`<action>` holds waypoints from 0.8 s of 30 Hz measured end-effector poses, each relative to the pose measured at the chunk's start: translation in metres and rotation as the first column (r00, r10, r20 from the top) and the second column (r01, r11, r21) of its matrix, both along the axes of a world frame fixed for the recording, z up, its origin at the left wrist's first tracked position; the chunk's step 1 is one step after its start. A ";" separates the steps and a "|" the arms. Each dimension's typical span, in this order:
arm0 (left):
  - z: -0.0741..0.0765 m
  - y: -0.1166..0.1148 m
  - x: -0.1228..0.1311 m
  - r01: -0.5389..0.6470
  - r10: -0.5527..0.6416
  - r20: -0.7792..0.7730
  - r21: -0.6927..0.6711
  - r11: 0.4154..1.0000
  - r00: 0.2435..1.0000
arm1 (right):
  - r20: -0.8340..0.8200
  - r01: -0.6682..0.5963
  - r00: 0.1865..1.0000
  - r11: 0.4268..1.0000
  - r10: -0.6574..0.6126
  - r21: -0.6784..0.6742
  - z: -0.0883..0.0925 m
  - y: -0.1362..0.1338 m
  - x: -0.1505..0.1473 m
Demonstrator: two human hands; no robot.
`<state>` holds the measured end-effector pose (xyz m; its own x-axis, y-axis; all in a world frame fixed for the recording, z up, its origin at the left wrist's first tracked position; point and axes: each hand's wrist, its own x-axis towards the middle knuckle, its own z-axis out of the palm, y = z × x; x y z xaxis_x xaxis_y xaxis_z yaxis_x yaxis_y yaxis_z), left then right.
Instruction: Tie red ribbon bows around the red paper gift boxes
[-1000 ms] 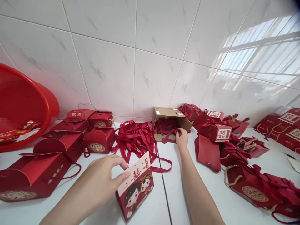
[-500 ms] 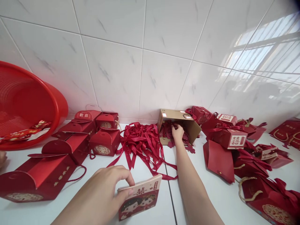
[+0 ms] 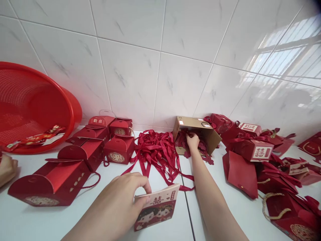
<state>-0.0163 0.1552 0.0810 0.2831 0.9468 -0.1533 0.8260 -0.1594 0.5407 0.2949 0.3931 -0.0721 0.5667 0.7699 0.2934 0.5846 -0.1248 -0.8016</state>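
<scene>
My left hand (image 3: pixel 127 199) pinches the upper left edge of a flat, folded card piece (image 3: pixel 157 207) printed with a cartoon couple and dark red lettering; it stands tilted above the white surface. My right hand (image 3: pixel 193 141) reaches into a cardboard box (image 3: pixel 213 140) lying on its side against the wall. Its fingers are curled at dark red cut-out pieces (image 3: pixel 202 147), several of which spill over the box's front edge. What exactly the fingertips hold is hidden. Between the two hands and the wall lies a tangled heap of red ribbons (image 3: pixel 157 147), with one loop reaching toward my right forearm.
Several red gift boxes (image 3: pixel 72 179) stand at left, beside a tipped red plastic basket (image 3: pixel 72 113) containing wrapped packets (image 3: pixel 47 135). Another person's hand (image 3: pixel 7 169) shows at the left edge. More red boxes with bows and cord handles (image 3: pixel 250 147) crowd the right. A tiled wall (image 3: pixel 130 77) rises behind.
The view has swung slightly left, so everything sits further right. The other person's hand shows more at the left edge. My left hand keeps the card piece; my right hand stays inside the cardboard box.
</scene>
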 end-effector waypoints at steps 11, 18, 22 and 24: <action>-0.001 -0.004 -0.002 0.014 -0.015 0.048 0.003 1.000 0.999 | -0.103 -0.009 0.994 0.989 0.024 0.147 -0.003 -0.006 -0.009; -0.001 -0.004 -0.005 0.026 -0.030 0.062 0.051 0.998 0.998 | -0.336 0.013 0.938 0.960 0.085 0.280 0.027 -0.029 -0.008; -0.001 -0.004 -0.009 0.018 -0.024 0.062 0.089 0.996 0.998 | -0.445 -0.081 0.858 0.922 0.258 0.379 0.064 -0.066 -0.012; -0.001 -0.005 -0.009 0.003 -0.012 0.077 0.122 0.992 0.997 | -0.458 -0.153 0.816 0.895 0.353 0.418 0.085 -0.095 -0.017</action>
